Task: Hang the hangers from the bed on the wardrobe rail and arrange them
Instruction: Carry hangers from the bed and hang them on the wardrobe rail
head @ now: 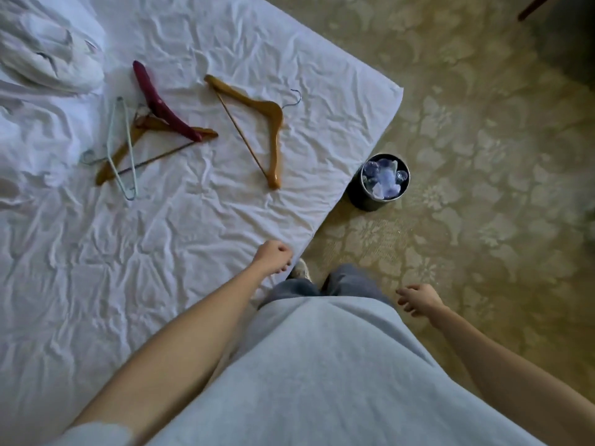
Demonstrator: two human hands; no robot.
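Several hangers lie on the white bed sheet (161,236). A light wooden hanger (270,123) with a metal hook lies alone toward the bed's corner. Further left sits a pile: a dark red hanger (157,101) lies across a second wooden hanger (128,146), with a pale wire hanger (124,149) over them. My left hand (273,255) hovers over the bed's near edge, fingers loosely curled, holding nothing. My right hand (418,299) hangs over the carpet by my hip, fingers loosely curled and empty. No wardrobe rail is in view.
A round dark waste bin (357,194) full of crumpled litter stands on the patterned carpet (483,156) beside the bed's corner. Rumpled white bedding (45,46) is heaped at the far left. A dark furniture leg (534,8) shows at top right.
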